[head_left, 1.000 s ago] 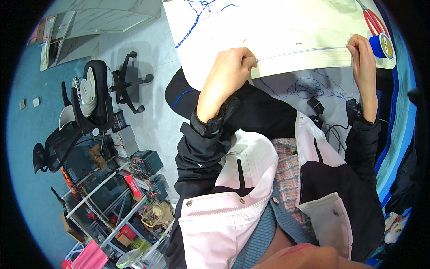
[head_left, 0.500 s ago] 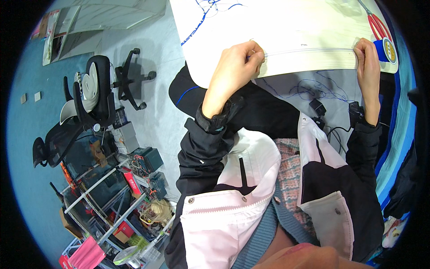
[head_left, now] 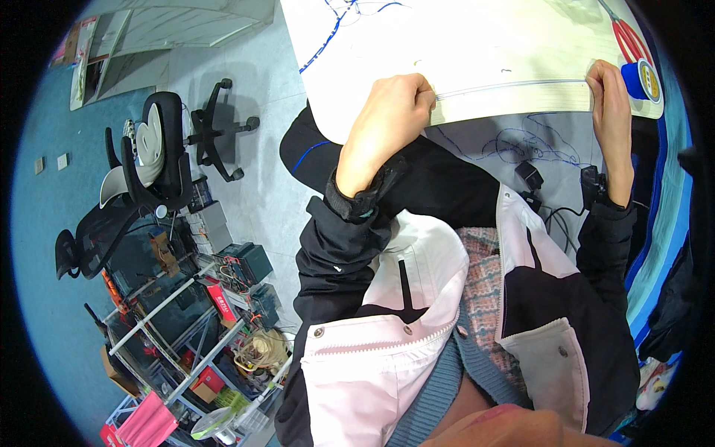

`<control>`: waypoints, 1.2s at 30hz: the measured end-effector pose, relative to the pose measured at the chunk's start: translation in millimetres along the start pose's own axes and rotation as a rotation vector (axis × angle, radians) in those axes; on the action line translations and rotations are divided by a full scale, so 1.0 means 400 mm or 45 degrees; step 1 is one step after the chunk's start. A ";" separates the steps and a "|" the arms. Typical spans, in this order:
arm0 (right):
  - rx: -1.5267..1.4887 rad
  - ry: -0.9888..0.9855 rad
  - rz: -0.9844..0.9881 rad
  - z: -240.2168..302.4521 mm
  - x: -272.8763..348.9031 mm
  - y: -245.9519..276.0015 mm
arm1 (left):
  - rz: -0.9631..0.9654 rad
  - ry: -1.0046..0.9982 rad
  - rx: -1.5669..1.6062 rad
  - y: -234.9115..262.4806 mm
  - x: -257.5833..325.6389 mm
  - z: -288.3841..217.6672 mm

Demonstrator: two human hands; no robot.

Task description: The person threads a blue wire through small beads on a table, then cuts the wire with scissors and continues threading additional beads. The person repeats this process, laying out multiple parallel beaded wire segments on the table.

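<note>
A thin blue thread (head_left: 514,84), at least partly doubled, runs almost straight between my hands along the near edge of the pale tabletop (head_left: 491,37). My left hand (head_left: 393,108) is closed in a pinch at its left end, with the fingertips turned down and partly hidden. At the right end my right hand (head_left: 612,93) pinches it too, close to the table's right side. Right beside that hand rests a blue thread spool (head_left: 634,80) with a round yellow label. Scissors with red handles (head_left: 630,41) lie just beyond the spool.
A darker blue cord (head_left: 329,46) and loose strands lie at the table's far left. Tangled blue thread (head_left: 521,147) shows below the table edge, near black adapters (head_left: 529,176) and cables. An office chair (head_left: 160,160) and a cluttered metal rack (head_left: 190,328) stand to the left.
My left hand has shifted very slightly left, its fingers turned further down. The right hand has barely moved, and the thread stays stretched between both.
</note>
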State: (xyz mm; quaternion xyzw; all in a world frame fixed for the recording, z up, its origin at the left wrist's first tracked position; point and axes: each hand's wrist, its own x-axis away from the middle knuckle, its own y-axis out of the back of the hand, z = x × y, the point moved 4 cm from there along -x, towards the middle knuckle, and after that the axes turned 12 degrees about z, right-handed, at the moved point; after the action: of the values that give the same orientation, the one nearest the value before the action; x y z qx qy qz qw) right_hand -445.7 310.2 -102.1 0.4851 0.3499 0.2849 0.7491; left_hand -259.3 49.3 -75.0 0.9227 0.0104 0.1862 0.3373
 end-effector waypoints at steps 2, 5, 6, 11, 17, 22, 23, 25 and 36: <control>-0.017 0.002 0.005 0.000 -0.001 0.001 | -0.007 -0.011 -0.068 0.000 -0.004 -0.004; -0.057 -0.013 0.041 -0.004 -0.002 0.004 | -0.021 -0.032 -0.140 0.000 -0.006 -0.012; -0.075 -0.029 0.075 -0.007 -0.003 0.004 | -0.019 -0.024 -0.132 0.001 -0.006 -0.014; -0.089 -0.027 0.151 -0.009 -0.006 0.016 | 0.012 -0.005 -0.229 0.003 -0.014 -0.023; -0.209 -0.011 0.072 0.012 -0.016 0.034 | 0.054 0.058 -0.212 0.002 -0.021 -0.026; -0.305 -0.055 0.075 0.017 -0.014 0.038 | 0.041 0.070 -0.162 0.001 -0.020 -0.032; -0.296 -0.061 0.082 0.013 -0.015 0.038 | 0.044 0.065 -0.162 0.001 -0.020 -0.032; -0.298 -0.053 0.093 0.012 -0.016 0.038 | 0.034 0.035 -0.154 0.001 -0.020 -0.034; -1.292 -0.157 0.346 0.368 0.037 -0.031 | 0.197 0.066 0.120 0.010 -0.040 0.055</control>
State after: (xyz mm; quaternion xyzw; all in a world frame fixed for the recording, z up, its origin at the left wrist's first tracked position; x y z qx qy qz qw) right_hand -317.8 239.2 -75.4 0.1182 0.0571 0.4840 0.8652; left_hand -266.8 30.4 -93.4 0.9305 -0.0434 0.2348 0.2780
